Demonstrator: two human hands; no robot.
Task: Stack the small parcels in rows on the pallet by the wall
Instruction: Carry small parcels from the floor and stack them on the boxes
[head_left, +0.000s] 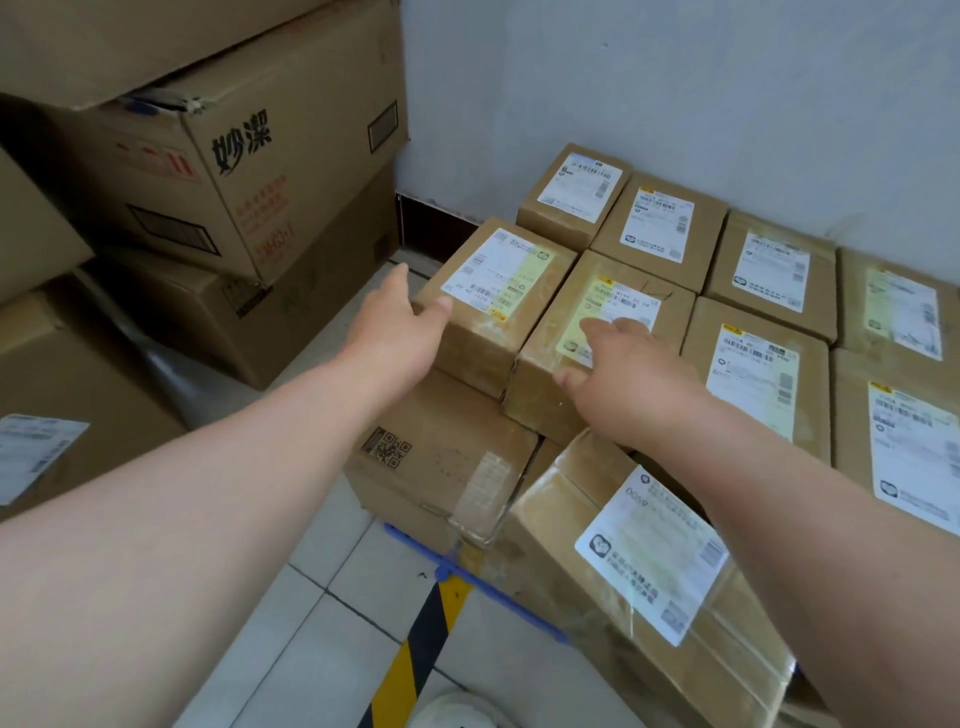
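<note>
Parcels (657, 228): small brown cardboard boxes in rows on the pallet, back row close against the wall; white shipping labels with barcodes face up, print mostly too small to read.
Pallet (498, 587): blue, only the front edge showing under the stack, on white floor tiles.
Wall (675, 78): pale and plain, with a dark skirting strip at the corner.
End parcel (498, 275): left end of the second row, on top of a lower box; white label with a yellow band, digits blurred.
Left grip (400, 322): bare hand at the end parcel's near left corner, thumb laid on the top edge beside the label, fingers straight along the left side; spread open, closed round nothing.
Second parcel (540, 400): touching the end parcel's right side; yellow-and-white label, a number that may read "0190".
Right grip (623, 374): bare hand flat on top of the second parcel, fingers spread over the label, thumb at the near edge; open, holding nothing.
Lower box (441, 467): under the end parcel; black QR code and barcode printed on top, clear tape at one end.
Taped parcel (571, 499): front of the lower layer, wrapped in glossy tape; white label, digits like "0050", not certain.
Large cartons (291, 171): stacked at left, apart from the pallet; "妙潔" in black on one, red print below blurred.
Floor tape (431, 623): yellow-and-black stripe running to the pallet edge.
</note>
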